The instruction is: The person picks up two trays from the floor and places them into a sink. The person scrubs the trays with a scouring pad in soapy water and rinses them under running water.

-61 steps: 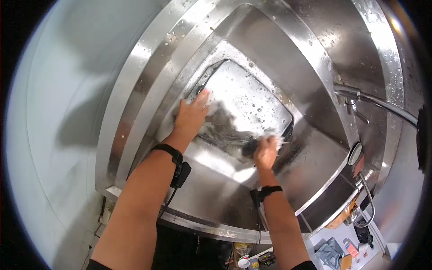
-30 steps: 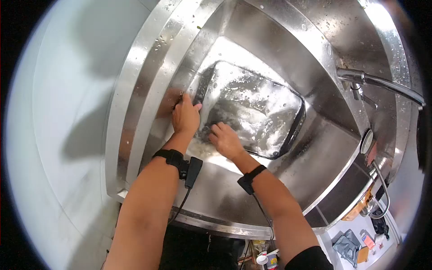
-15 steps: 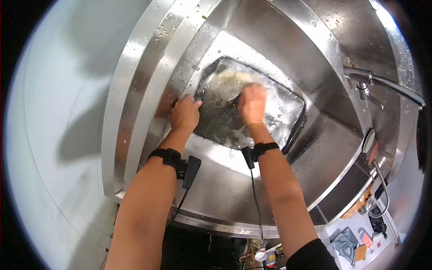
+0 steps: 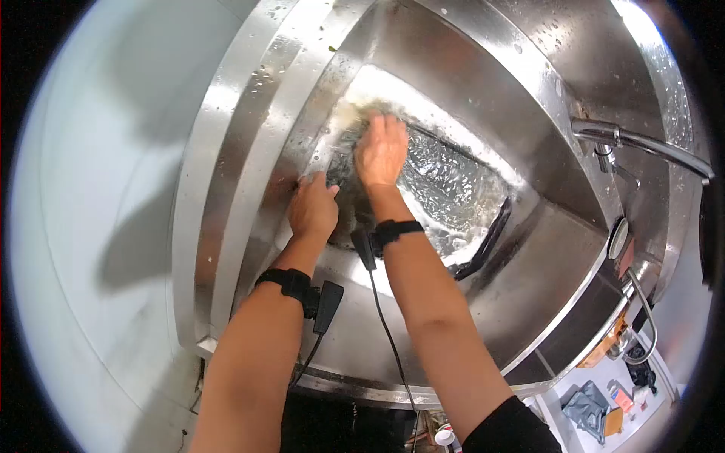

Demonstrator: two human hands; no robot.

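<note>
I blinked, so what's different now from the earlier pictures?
The right hand moved from the dark tray's near right side to its far left end. I can't tell if it took hold of or let go of anything. The water looks more rippled. The left hand is still by the tray's left edge, and the tray is still in the sink.

Grey bag (image 4: pixel 586 406) on white table (image 4: pixel 638 420), brown square (image 4: pixel 613 422) just beside it. Pink packet (image 4: pixel 621 399) near both. Black bag (image 4: pixel 642 374) toward table's upper end. White cup (image 4: pixel 444 436) left of table.

Tray (image 4: pixel 489 243) in sink (image 4: pixel 355 321); faucet (image 4: pixel 604 133) right of tray; wall (image 4: pixel 98 189) left of sink.
</note>
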